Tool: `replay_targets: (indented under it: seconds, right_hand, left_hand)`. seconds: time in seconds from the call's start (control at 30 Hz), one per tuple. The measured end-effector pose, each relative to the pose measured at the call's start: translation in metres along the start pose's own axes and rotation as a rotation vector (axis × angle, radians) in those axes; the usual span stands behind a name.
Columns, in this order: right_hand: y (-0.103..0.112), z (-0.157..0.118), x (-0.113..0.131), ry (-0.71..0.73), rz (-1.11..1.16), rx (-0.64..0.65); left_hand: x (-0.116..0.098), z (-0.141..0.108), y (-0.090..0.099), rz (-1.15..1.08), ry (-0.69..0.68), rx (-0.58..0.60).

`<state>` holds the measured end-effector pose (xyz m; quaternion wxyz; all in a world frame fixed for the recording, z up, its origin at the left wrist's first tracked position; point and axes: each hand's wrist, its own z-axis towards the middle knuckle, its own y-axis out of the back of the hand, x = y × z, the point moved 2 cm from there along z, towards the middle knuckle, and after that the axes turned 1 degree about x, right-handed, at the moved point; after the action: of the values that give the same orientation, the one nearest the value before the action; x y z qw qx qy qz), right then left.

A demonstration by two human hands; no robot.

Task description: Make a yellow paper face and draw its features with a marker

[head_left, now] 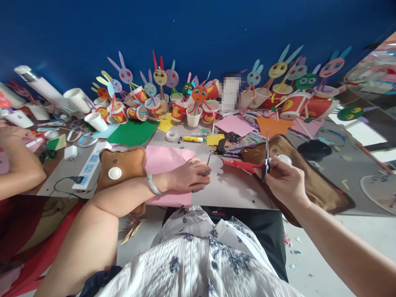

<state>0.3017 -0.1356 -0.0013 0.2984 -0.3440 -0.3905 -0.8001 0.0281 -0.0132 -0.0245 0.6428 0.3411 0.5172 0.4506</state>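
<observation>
My right hand [286,181] is closed around a pair of scissors [266,159], blades pointing up. A strip of red paper [243,166] reaches left from the scissors, raised over the table with a shadow beneath it; its held end is hidden by the hand. My left hand [190,175], a bracelet on its wrist, rests at the right edge of a pink paper sheet [168,159]. Its fingers are curled down with the tips close together, and whatever may be under them is hidden. A brown cushion [312,181] lies under my right hand, another brown cushion [122,165] beside my left forearm.
Paper cups [193,117] with paper rabbit figures line the blue wall. A glue stick [193,139], clear tape [171,136], green paper [133,133] and orange paper [275,126] lie before them. A power strip [89,167] and another person's arm [21,165] are at left.
</observation>
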Motion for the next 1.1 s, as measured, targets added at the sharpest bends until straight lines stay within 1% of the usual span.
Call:
replay_targets:
  seconds: [0.1,0.27,0.43,0.67,0.8,0.93,1.1]
  right_hand:
    - [0.001,-0.002,-0.004,-0.009,0.016,-0.001]
    - [0.001,-0.008,-0.011,-0.049,0.030,0.009]
    - [0.000,-0.011,-0.013,-0.060,0.048,0.021]
    - [0.004,-0.011,-0.012,-0.043,0.027,0.013]
    - [0.005,-0.009,-0.012,-0.033,0.066,0.019]
    - [0.002,-0.006,-0.005,-0.009,0.098,0.041]
    - [-0.007,-0.006,0.005,-0.022,0.152,0.086]
  left_hand:
    - [0.000,-0.001,0.001,0.090,-0.067,0.067]
    - [0.002,-0.004,0.005,0.134,-0.095,0.093]
    - [0.003,-0.004,0.009,0.148,-0.100,0.079]
    - [0.001,-0.006,0.010,0.236,-0.196,0.031]
    - [-0.001,-0.005,0.012,0.271,-0.175,0.049]
    - [-0.002,-0.003,0.011,0.319,-0.141,0.057]
    - [-0.003,-0.004,0.011,0.341,-0.170,0.001]
